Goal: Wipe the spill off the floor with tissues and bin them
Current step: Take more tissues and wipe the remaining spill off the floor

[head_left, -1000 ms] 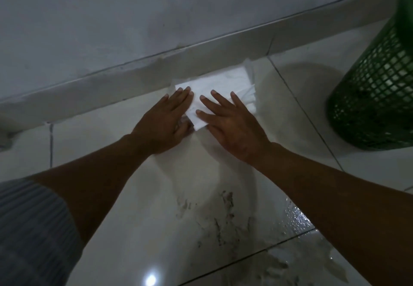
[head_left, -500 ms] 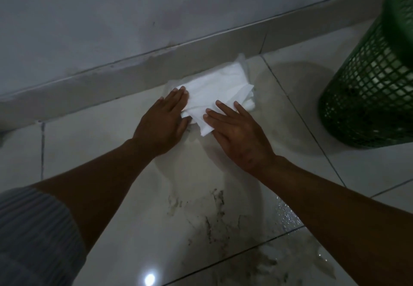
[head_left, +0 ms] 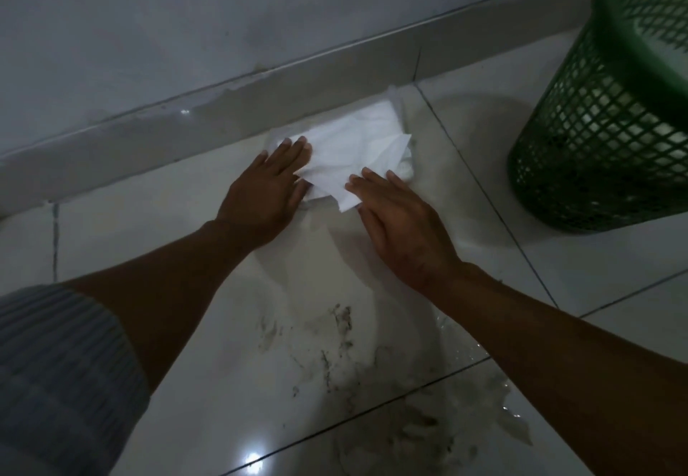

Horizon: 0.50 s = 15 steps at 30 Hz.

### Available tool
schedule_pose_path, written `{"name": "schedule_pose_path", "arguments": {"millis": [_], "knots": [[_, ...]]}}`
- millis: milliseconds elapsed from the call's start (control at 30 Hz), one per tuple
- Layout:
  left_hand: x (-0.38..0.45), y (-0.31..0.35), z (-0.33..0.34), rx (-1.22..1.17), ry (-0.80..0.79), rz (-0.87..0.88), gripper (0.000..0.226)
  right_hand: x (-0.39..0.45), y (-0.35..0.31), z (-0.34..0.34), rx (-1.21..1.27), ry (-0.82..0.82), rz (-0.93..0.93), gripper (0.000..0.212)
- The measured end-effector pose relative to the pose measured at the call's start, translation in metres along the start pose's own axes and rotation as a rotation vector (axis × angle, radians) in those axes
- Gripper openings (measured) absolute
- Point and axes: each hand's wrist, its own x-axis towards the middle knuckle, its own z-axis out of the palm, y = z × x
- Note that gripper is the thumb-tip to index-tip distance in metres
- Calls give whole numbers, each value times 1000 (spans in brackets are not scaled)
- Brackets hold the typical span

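Observation:
A bunch of white tissues [head_left: 357,151] lies on the pale floor tiles close to the skirting. My left hand [head_left: 266,192] rests flat on the floor with its fingertips pressing the tissues' left edge. My right hand [head_left: 400,222] lies flat at their near right corner, fingertips on the paper. The tissues are rumpled and lifted between the two hands. Dark dirty streaks and wet patches of the spill [head_left: 335,341] mark the floor nearer to me, between my forearms. A green mesh bin [head_left: 603,133] stands at the right.
A grey wall and its skirting [head_left: 223,103] run across just behind the tissues. Water glistens on the tile joint at the lower right [head_left: 495,397]. My striped sleeve [head_left: 56,382] fills the lower left corner.
The tissues lay flat a second ago; now both hands have pushed them together into a rumpled bunch. The view has shifted, bringing the bin closer at the right.

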Motion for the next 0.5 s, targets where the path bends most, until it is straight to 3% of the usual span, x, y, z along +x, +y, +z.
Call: {"name": "schedule_pose_path", "arguments": {"millis": [300, 400, 500], "knots": [[13, 5, -2, -9, -2, -114, 49, -24, 1, -32, 166, 118, 258, 29], [4, 14, -6, -23, 120, -20, 59, -25, 3, -36, 224, 116, 323, 24], [-8, 26, -4, -62, 135, 67, 62, -20, 4, -36, 264, 139, 387, 22]]}}
